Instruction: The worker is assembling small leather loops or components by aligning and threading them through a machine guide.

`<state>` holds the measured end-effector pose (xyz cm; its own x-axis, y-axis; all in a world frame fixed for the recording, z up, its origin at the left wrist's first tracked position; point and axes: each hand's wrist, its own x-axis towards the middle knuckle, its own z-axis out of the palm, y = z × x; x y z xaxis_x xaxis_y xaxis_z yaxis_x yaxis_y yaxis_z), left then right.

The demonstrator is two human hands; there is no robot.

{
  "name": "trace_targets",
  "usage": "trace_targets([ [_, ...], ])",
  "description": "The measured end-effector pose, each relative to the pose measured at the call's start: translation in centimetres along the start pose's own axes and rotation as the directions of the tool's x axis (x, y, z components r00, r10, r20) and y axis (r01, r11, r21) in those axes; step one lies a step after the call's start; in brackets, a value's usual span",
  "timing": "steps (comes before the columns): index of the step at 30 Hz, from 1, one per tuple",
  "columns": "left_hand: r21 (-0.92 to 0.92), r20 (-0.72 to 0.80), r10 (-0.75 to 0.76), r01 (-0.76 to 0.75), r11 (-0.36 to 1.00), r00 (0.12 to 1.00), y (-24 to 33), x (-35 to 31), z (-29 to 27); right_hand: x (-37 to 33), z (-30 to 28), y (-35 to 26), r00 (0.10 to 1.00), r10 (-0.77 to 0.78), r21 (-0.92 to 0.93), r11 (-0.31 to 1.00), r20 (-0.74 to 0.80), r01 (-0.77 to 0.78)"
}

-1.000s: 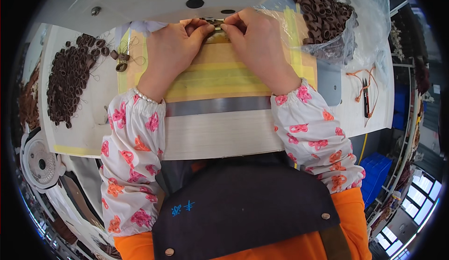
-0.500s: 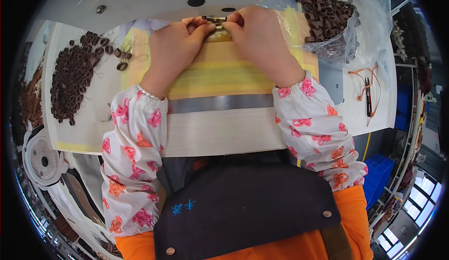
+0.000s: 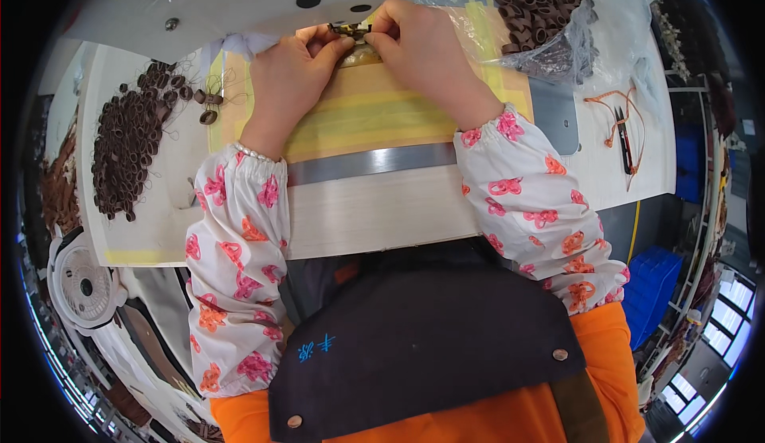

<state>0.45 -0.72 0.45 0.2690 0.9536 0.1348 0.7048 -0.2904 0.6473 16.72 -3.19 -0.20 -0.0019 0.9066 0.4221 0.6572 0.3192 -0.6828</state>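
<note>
My left hand (image 3: 292, 76) and my right hand (image 3: 424, 54) meet under the head of a white sewing machine (image 3: 263, 1), at its small metal foot (image 3: 351, 30). Thumb and forefinger of each hand are pinched together, close to the foot from either side. What lies between the fingertips is too small and covered to make out. Beneath the hands, yellow tape strips (image 3: 366, 112) cover the machine bed. Left of my left hand lie several small brown strap loops (image 3: 209, 104) trailing thread.
A large pile of brown loops (image 3: 127, 144) spreads over the table's left side. More loops (image 3: 534, 13) fill a clear plastic bag (image 3: 570, 56) at the far right. Thread snips (image 3: 624, 144) and an orange cord (image 3: 613, 99) lie to the right. A white fan (image 3: 84, 284) stands beyond the left edge.
The view has shifted slightly, so the machine and bag sit a little farther left. My right fingertips have drawn a bit apart from the left ones; both hands stay pinched at the foot.
</note>
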Motion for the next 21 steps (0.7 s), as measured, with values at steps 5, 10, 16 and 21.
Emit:
trace_targets([
  [5,0.159,-0.064,0.171,-0.159,0.974,0.983,-0.1,-1.3,-0.3,-0.9,-0.2,-0.3,0.997,0.081,0.054,0.995,0.002,-0.081],
  [10,-0.172,0.002,0.246,-0.242,0.955,0.969,1.3,-4.9,-0.3,-2.0,-0.2,-2.3,0.886,0.381,0.327,0.829,0.264,-0.454],
  [16,-0.279,0.064,0.296,-0.267,0.922,0.953,2.2,-4.7,-1.4,-2.4,-1.4,-2.1,0.821,0.412,0.521,0.635,0.396,-0.57],
  [21,-0.318,0.02,0.401,-0.375,0.871,0.916,1.4,-2.6,-2.5,-5.8,-1.8,-5.8,0.905,0.152,0.425,0.844,0.396,-0.328],
])
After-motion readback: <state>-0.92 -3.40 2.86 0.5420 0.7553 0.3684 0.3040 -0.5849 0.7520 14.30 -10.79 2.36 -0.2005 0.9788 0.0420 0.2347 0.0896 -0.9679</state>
